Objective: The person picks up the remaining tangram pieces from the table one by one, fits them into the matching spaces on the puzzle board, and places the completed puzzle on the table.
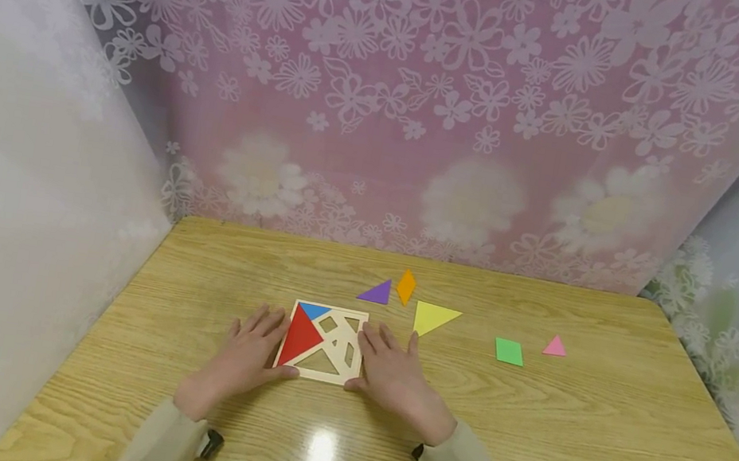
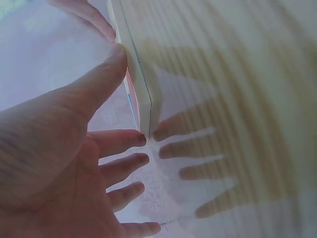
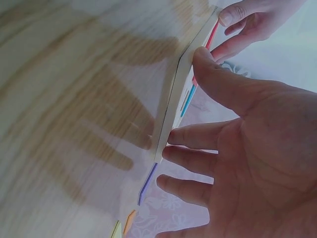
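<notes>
A pale wooden tangram board [image 1: 317, 376] lies on the table between the two hands. A large red triangle [image 1: 300, 339] fills its left side, and a small blue triangle [image 1: 313, 310] sits at its top edge; the other cut-outs show bare. My left hand [image 1: 245, 356] touches the board's left side, its thumb at the front edge and its fingers fairly straight and spread. On the opposite side, my right hand [image 1: 396, 376] rests its thumb and first fingers against the board's edge [image 3: 171, 106], the remaining fingers spread.
Behind the board lie a purple triangle [image 1: 377, 292] and an orange parallelogram [image 1: 406, 287]. A yellow triangle [image 1: 434, 317] lies just beyond the right hand. Farther right are a green square [image 1: 509, 352] and a pink triangle [image 1: 556, 346]. Flowered curtains [image 1: 389, 105] border the wooden table [image 1: 561, 438].
</notes>
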{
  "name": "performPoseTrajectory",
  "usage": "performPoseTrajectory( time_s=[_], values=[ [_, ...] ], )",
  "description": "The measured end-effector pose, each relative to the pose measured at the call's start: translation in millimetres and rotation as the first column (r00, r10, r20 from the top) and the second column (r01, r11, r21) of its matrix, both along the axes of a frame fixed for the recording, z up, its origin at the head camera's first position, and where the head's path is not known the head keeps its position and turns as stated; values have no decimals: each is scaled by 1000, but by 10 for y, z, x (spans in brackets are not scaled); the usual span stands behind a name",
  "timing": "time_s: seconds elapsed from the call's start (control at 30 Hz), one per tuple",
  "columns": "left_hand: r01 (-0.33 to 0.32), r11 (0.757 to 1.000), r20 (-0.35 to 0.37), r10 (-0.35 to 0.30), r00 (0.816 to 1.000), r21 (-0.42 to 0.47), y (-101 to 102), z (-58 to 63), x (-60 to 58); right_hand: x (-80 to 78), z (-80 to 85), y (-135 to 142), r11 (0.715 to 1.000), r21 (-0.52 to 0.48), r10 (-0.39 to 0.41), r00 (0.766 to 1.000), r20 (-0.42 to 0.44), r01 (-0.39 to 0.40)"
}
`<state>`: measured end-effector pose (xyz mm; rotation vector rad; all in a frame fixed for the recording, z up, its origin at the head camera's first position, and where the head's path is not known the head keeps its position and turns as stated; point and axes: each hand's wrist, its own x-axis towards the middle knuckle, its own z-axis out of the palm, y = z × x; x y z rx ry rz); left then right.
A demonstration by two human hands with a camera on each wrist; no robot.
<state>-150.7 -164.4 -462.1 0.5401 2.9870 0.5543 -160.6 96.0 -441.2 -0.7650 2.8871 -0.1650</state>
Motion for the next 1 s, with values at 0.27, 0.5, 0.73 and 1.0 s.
performPoseTrajectory(
  time_s=[0.27,0.5,0.73,1.0],
  values=[
    [-3,1000,1,3,1000,22,74,31,31,12,11,58,1000,-27,-5,1000,17,5],
    [-13,1000,17,13,1000,20,128,21,29,27,34,109,999,-42,-16,999,38,17],
    [-4,1000,-1,4,1000,21,187,47,37,41,47,152,999,-41,-29,999,45,31],
    [-6,1000,13,6,1000,20,238,53,44,37,31,199,998,-54,-38,998,55,41]
  ],
)
